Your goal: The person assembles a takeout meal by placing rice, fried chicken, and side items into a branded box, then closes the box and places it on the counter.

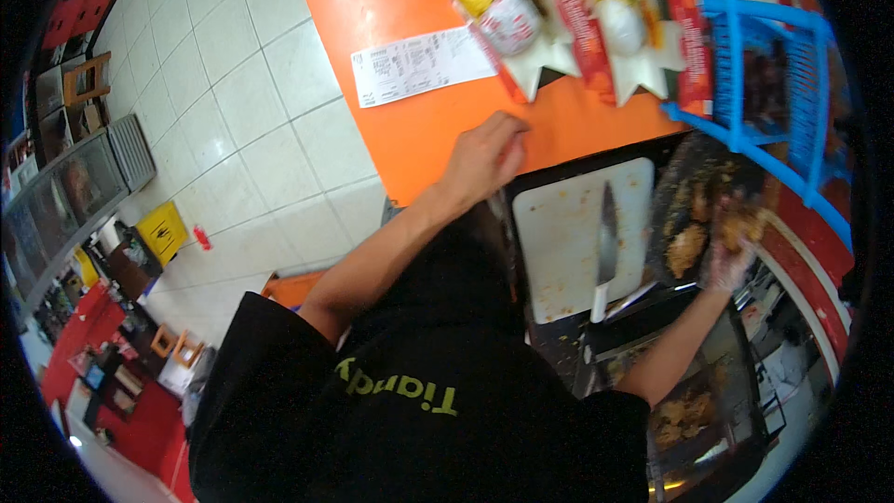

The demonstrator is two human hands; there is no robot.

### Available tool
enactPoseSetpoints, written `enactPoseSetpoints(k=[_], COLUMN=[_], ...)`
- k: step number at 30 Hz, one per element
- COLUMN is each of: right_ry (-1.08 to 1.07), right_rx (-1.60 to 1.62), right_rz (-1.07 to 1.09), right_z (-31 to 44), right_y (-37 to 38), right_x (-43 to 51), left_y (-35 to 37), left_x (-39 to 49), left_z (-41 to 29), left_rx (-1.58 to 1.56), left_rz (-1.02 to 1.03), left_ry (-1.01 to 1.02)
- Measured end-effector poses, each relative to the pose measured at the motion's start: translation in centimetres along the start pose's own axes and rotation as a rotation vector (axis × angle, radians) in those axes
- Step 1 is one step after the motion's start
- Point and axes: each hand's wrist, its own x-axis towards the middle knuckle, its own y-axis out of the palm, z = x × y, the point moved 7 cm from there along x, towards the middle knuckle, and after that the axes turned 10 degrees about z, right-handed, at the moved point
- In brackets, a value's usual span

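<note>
My left hand (489,154) is at the near edge of the orange counter (433,147), fingers curled, with nothing visible in them. On my right hand (723,262) is a clear plastic glove. It grips a piece of breaded fried food (742,229), probably chicken, above a dark tray (667,206). More fried pieces (686,251) lie in that tray among crumbs. Left of the tray, a knife (607,237) with a white handle lies on a crumb-strewn white cutting board (559,237). Two open red paper food boxes stand on the counter, one with a paper-wrapped bundle (513,24), the other with a white bundle (620,24).
A printed receipt (419,66) lies beside the boxes. Blue plastic baskets (730,77) border the counter's right side. A glass-fronted case with fried pieces (681,419) sits below my right forearm. Tiled floor (237,126) and a yellow sign (162,232) are to the left.
</note>
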Motion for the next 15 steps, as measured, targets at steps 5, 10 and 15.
enactPoseSetpoints(k=[5,10,15], right_ry=[-0.1,0.153,0.434], right_rx=[0.606,0.733,0.534], right_rz=[0.127,0.079,0.148], right_z=[-2.0,-10.3,-16.2], right_y=[7.5,16.2,22.7], right_x=[-3.3,-6.0,-5.5], left_y=[1.6,2.3,3.2], left_x=[0.7,-0.8,-1.9], left_z=[-0.1,1.2,1.9], left_rx=[-0.148,-0.214,-0.172], left_rz=[0.077,0.144,0.242], left_ry=[0.031,-0.056,-0.125])
